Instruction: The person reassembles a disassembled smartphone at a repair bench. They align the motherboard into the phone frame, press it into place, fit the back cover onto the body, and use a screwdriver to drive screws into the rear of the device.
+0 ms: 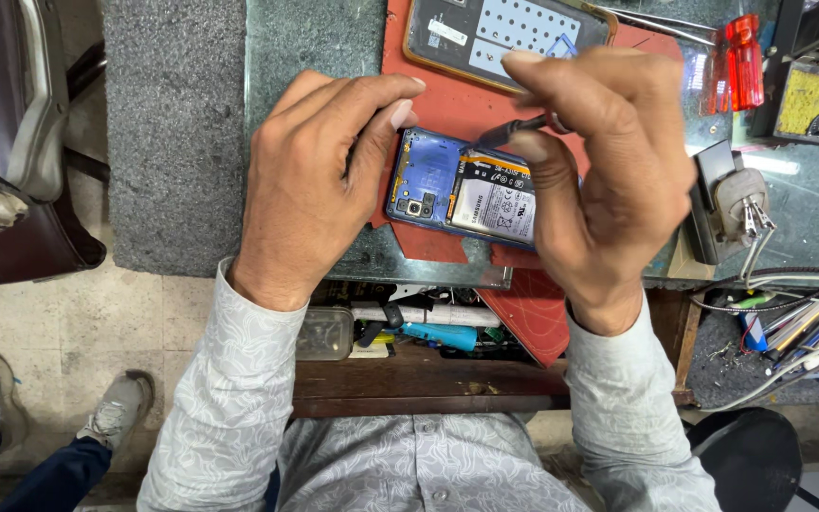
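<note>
An opened blue phone (447, 194) lies back-up on a red mat (447, 104), its white battery and camera module exposed. My left hand (319, 175) rests on the phone's left end, thumb and fingers pinching its edge. My right hand (609, 161) hovers over the phone's right end and grips a thin dark tool (514, 131) whose tip points at the phone's upper edge. The right part of the phone is hidden under this hand.
A second phone with a perforated back panel (504, 33) lies at the top of the mat. Red-handled screwdrivers (737, 57), a soldering stand with sponge (803, 100), a small clamp (737, 204), cables (789, 322) at right. An open drawer (419, 337) holds tools. Another person's shoes (49, 408) at lower left.
</note>
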{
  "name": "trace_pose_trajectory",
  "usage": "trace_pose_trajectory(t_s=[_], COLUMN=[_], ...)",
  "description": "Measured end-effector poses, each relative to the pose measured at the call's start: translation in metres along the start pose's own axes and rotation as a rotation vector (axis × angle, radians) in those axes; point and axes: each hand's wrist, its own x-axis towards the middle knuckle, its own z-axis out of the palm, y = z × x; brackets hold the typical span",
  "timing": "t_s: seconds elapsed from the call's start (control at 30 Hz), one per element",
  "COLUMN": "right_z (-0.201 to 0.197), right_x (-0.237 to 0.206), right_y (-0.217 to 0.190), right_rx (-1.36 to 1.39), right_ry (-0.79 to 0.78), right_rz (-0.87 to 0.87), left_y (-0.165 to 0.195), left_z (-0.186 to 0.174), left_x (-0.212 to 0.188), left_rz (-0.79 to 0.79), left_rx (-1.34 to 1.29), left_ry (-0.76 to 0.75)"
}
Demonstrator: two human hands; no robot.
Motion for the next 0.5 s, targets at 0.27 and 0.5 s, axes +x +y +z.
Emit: trace_pose_trajectory(t_s=[0.27, 0.5], right_z=[0.0024, 0.0057], right_x=[0.0032, -0.0032], right_y=[-0.0025, 0.004], right_rx=[-0.015, 0.003], right_ry=[0.022, -0.069], right_rz=[-0.053, 0.011], left_y=[-0.0001, 0.0007], left_z=[-0.0004, 0.0002], left_x=[0.0009, 0.0036], left_rz=[-0.015, -0.014], left_rx=[-0.005, 0.007], left_ry=[-0.013, 0.004])
